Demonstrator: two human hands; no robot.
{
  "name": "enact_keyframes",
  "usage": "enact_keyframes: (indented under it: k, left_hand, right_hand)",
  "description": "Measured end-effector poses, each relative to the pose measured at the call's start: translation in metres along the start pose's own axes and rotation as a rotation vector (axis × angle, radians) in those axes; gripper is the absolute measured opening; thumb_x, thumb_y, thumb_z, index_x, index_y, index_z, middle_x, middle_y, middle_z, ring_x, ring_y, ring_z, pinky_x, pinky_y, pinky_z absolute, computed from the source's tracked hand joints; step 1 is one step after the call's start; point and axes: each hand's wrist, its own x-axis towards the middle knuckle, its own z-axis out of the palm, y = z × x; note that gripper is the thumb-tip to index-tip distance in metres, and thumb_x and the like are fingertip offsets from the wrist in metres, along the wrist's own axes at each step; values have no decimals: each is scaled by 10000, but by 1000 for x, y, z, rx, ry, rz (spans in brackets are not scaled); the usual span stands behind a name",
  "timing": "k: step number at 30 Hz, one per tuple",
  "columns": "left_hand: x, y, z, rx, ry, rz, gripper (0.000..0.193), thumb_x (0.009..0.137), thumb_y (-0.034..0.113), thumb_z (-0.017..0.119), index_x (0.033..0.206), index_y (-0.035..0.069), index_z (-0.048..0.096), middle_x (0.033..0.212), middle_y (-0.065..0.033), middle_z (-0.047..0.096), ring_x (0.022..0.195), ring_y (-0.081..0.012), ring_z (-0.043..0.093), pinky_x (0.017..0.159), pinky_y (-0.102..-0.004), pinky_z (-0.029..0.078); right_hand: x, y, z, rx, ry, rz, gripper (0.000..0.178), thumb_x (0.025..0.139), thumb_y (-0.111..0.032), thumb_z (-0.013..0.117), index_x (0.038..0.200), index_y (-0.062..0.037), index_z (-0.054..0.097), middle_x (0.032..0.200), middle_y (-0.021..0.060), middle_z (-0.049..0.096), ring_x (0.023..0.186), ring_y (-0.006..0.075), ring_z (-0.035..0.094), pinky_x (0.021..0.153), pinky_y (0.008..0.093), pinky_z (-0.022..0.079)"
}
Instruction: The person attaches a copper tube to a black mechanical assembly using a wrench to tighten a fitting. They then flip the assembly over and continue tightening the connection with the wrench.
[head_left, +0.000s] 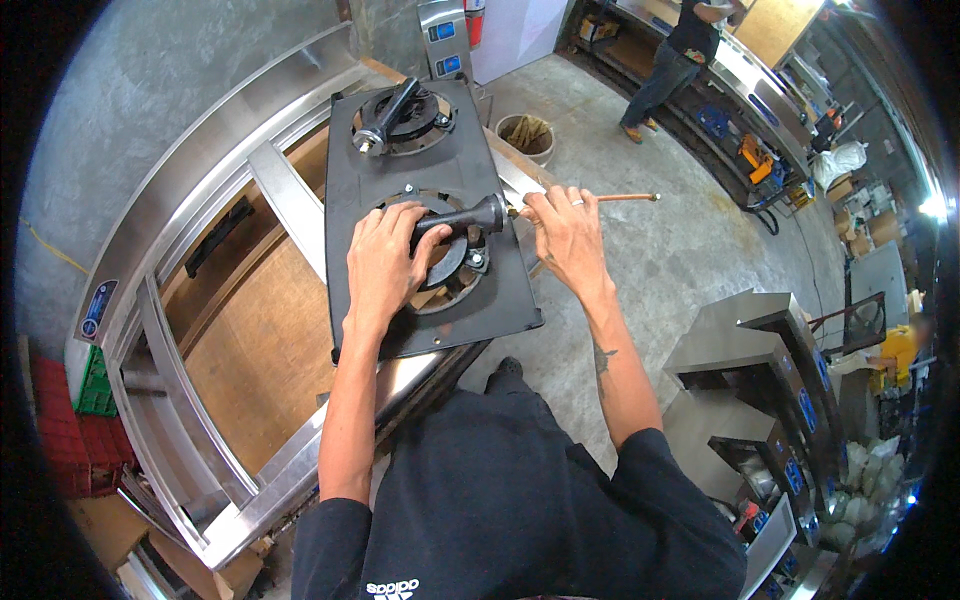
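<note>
Black sleeves lowest, forearms reaching up to plate. Plate resting across steel frame, its near corner overhanging frame's edge: could tip or slide off under a hard push. Burner seated in plate's nearer opening, second burner in farther one. Left hand flat over burner, fingers curled around its neck. Right hand just right of plate, fingertips pinched on copper tube at burner's mouth; thin tube could kink or miss the mouth if forced.
</note>
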Motion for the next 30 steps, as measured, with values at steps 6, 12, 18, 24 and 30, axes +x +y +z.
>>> enact_keyframes:
  k: [6,12,18,24,30]
  left_hand:
    - [1,2,-4,-19,-65,-40,374,976,381,761,1162,57,748,1243,-95,738,1103,-313,660,959,-421,500]
    - [18,24,-8,111,-87,96,628,992,486,707,1422,39,611,1407,-154,655,1354,-345,583,1234,-595,289]
    - [47,57,38,-6,-229,322,407,1024,301,680,1316,23,629,1277,-138,674,1149,-332,651,985,-464,511]
    - [56,51,58,-42,-288,331,218,1013,232,677,1026,23,620,983,-129,604,921,-344,655,761,-465,585]
    - [53,52,54,-62,-367,321,237,1015,224,655,978,1,583,974,-166,595,944,-383,656,782,-500,582]
  right_hand:
    - [0,0,-2,9,-21,-1,125,1031,-197,647,1126,-120,674,991,102,616,1015,319,613,1003,496,436]
    - [3,13,-14,112,-76,-52,139,1039,-187,633,1146,-105,666,1017,105,636,1042,309,631,998,478,444]
    - [6,26,-26,3,-188,-78,151,1050,-224,627,1122,-94,654,1016,96,655,1026,295,639,941,465,463]
    - [10,31,-28,-24,-243,-113,163,1066,-246,614,1105,-90,640,995,101,658,1006,285,651,904,448,482]
    - [12,31,-24,91,-284,-300,240,1095,-270,562,1078,-43,638,1020,142,695,981,323,695,884,450,517]
